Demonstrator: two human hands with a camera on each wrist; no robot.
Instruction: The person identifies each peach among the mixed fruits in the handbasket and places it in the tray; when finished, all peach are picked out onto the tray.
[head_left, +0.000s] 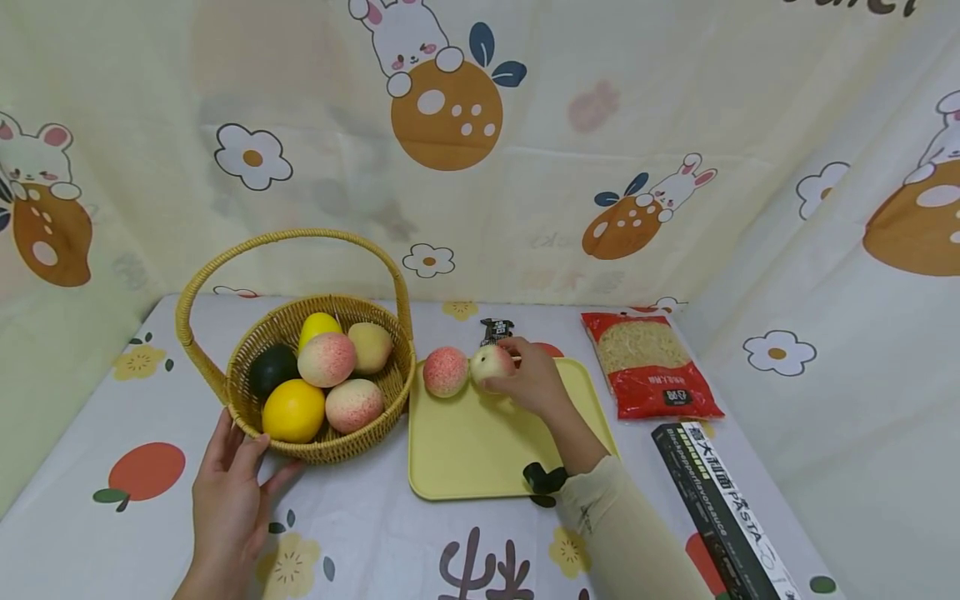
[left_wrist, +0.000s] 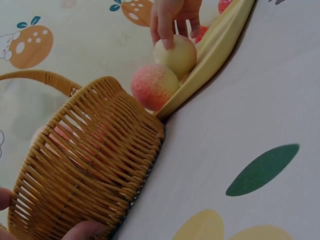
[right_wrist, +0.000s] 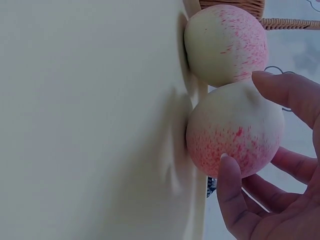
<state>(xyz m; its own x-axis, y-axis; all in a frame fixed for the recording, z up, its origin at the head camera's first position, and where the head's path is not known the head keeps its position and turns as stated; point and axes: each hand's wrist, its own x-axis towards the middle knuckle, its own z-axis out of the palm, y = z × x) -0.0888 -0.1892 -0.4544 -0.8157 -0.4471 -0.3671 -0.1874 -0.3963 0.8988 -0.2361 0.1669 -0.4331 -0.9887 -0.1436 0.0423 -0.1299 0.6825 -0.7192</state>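
Note:
A pale peach with pink speckles (right_wrist: 235, 131) stands at the back edge of the yellow tray (head_left: 480, 454). My right hand (head_left: 528, 379) grips it from the right, thumb and fingers spread around its sides. Against it on the left sits a second, pinker peach (head_left: 446, 372). My left hand (head_left: 232, 492) holds the near left side of the wicker basket (left_wrist: 90, 165), with fingertips at the rim. Inside the basket lie several fruits: peaches (head_left: 327, 360), a yellow-orange round fruit (head_left: 294, 411), a dark green one (head_left: 273, 372) and a bright yellow one (head_left: 319, 327).
Right of the tray lies a red and clear food bag (head_left: 652, 367). A long black pasta box (head_left: 723, 508) is in front of it. A small black packet (head_left: 497, 330) lies behind the tray. The basket's tall handle (head_left: 292, 236) arches over the fruit.

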